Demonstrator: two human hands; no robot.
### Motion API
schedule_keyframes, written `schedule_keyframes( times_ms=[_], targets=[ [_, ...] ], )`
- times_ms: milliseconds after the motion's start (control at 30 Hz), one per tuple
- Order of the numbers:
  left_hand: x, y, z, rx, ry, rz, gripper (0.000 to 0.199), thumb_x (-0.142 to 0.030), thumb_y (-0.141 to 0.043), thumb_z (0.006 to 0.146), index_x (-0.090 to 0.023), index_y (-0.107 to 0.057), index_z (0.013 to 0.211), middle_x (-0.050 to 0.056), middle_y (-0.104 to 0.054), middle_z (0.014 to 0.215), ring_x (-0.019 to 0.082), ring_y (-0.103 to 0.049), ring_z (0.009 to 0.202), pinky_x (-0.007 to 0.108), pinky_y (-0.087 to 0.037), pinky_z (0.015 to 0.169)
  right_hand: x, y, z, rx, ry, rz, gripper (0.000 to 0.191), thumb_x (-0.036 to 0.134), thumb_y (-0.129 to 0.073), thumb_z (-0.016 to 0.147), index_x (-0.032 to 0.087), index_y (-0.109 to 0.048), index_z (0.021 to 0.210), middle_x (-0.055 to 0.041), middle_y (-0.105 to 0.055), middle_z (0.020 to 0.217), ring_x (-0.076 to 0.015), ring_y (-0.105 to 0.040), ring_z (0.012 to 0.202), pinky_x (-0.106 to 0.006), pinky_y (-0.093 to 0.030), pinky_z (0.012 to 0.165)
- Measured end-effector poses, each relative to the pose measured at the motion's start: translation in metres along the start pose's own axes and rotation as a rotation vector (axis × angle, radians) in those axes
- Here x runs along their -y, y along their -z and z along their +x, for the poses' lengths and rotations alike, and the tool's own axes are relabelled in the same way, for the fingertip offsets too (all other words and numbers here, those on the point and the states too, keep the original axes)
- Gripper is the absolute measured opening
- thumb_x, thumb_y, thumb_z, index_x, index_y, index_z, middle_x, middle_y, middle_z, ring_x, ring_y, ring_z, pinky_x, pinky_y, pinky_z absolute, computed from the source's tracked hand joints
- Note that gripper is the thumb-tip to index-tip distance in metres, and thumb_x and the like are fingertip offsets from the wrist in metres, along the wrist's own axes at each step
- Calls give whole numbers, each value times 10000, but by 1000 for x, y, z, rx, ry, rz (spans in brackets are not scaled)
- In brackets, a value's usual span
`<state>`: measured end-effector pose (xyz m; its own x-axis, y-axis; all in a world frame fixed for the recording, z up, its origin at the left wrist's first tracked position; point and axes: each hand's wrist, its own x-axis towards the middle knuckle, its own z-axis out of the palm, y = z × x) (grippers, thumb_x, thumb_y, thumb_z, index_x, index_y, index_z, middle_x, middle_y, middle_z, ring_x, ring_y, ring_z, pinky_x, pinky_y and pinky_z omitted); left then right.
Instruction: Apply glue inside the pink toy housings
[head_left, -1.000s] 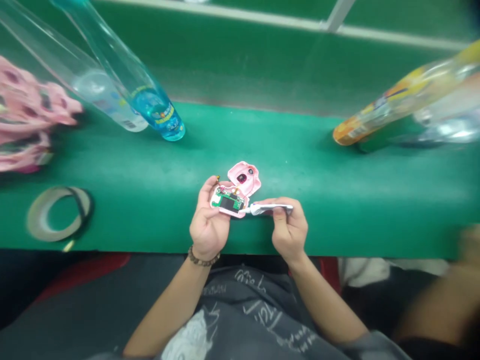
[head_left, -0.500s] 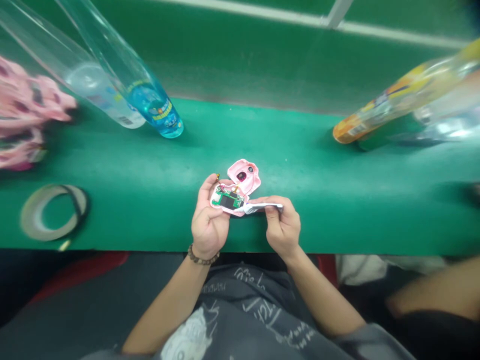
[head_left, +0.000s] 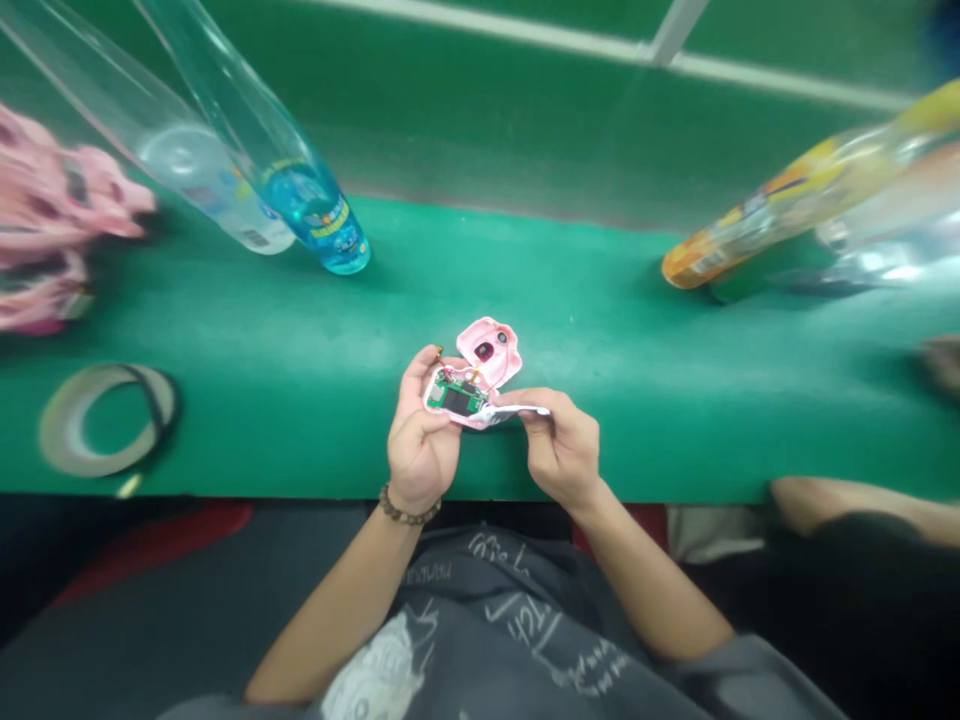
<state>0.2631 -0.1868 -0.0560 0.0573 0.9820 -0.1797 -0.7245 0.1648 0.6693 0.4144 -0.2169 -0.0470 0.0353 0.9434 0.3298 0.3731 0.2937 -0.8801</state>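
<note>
Pink plastic casing (head_left: 491, 350), split open and joined by thin wires (head_left: 472, 378), lay cradled at the bench's front edge in the left hand (head_left: 424, 430), fingers curled round it. It exposed a green circuit board (head_left: 438, 392) with a black rectangular component (head_left: 457, 401). The right hand (head_left: 561, 447) pinched a slim white strip (head_left: 521, 410), its tip touching the casing beside the board. A slip of the strip could have scratched the board; spreading the halves could have snapped the wires. A tan tape roll (head_left: 109, 420) lay toward the green bench's (head_left: 570, 320) left end.
</note>
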Motion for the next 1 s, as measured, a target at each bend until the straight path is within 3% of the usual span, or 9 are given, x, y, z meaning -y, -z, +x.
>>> schedule_keyframes(
  times_ms=[433, 533, 667, 733, 867, 1000],
  targets=[
    [-3, -3, -3, -54, 31, -5, 548, -137, -605, 667, -255, -594, 1202, 62, -628, 1137, 244, -608, 1063, 386, -545, 907, 11, 4, 3, 26, -103, -1, 230, 224, -567, 907, 349, -731, 1010, -5, -751, 954, -210, -699, 804, -391, -596, 801],
    [-3, -3, -2, -67, 34, -26, 549, -118, -599, 655, -258, -600, 1186, 60, -629, 1126, 244, -604, 1057, 396, -541, 911, 9, 5, -1, -69, -120, 15, 170, 266, -568, 916, 326, -716, 971, -22, -748, 918, -205, -691, 751, -384, -596, 734],
    [-3, -3, -1, -77, 23, -59, 524, -114, -602, 653, -250, -611, 1159, 66, -625, 1112, 249, -599, 1036, 435, -535, 906, -8, 9, -7, -398, -284, 316, 71, 351, -543, 935, 319, -599, 964, 6, -719, 813, -183, -684, 662, -352, -591, 592],
    [-4, -3, 0, -89, 25, -60, 507, -126, -609, 656, -246, -617, 1149, 68, -628, 1102, 249, -598, 1032, 432, -528, 901, -19, 12, -4, -463, -422, 553, 53, 368, -534, 934, 319, -538, 955, 31, -718, 810, -182, -714, 738, -361, -608, 633],
    [-8, -6, 1, -124, 50, -51, 478, -150, -629, 655, -228, -618, 1127, 64, -639, 1045, 236, -605, 991, 403, -516, 878, -27, 13, 17, -417, -569, 875, 127, 383, -589, 890, 311, -491, 925, 23, -739, 1042, -180, -707, 1009, -422, -597, 851],
    [-11, -15, 8, -145, 102, -27, 476, -150, -632, 672, -219, -578, 1139, 53, -641, 1010, 227, -611, 966, 397, -507, 864, -23, 7, 41, -217, -630, 1044, 198, 432, -607, 865, 310, -471, 941, 8, -721, 1153, -201, -699, 1025, -470, -590, 852]
  ],
)
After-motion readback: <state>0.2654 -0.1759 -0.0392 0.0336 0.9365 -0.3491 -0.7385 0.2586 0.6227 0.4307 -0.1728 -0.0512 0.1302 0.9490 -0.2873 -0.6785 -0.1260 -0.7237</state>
